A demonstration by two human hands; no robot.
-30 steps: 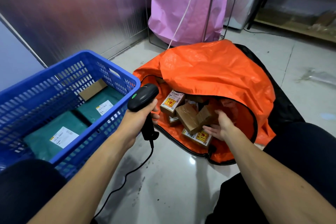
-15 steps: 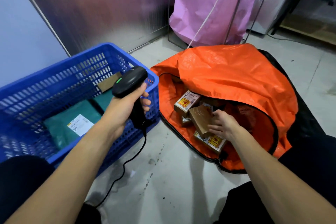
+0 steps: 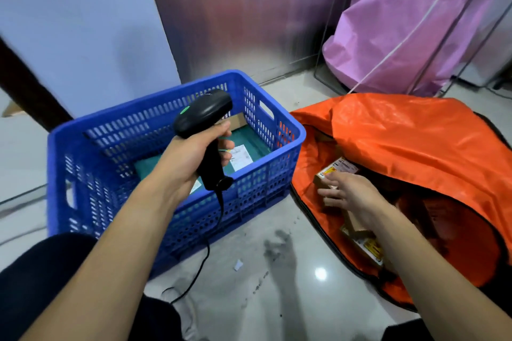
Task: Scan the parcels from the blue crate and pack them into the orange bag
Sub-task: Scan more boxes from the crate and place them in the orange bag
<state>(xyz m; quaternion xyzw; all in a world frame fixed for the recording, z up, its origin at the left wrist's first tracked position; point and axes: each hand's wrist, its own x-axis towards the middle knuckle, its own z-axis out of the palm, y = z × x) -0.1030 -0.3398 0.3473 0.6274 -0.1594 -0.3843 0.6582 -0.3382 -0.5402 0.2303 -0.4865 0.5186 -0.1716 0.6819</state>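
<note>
The blue crate (image 3: 279, 130) stands on the floor at centre left, with green mailer parcels (image 3: 249, 141) carrying white labels and a brown box at its far end inside. My left hand (image 3: 191, 152) grips a black barcode scanner (image 3: 205, 113) above the crate, its cable hanging down to the floor. The orange bag (image 3: 410, 147) lies open at the right, holding several brown cardboard parcels (image 3: 357, 224) with yellow labels. My right hand (image 3: 346, 194) hovers at the bag's mouth with fingers straight, holding nothing, just over one labelled box (image 3: 336, 170).
A pink bag (image 3: 415, 25) hangs on a metal frame behind the orange bag. A metallic wall panel and a pale wall stand behind the crate. The glossy floor between crate and bag bears dark smudges (image 3: 277, 249) and a scrap of paper (image 3: 238, 265).
My view has swung left, toward the crate. My left hand carried the scanner from beside the crate to above it. My right hand drew back from among the boxes toward the bag's mouth.
</note>
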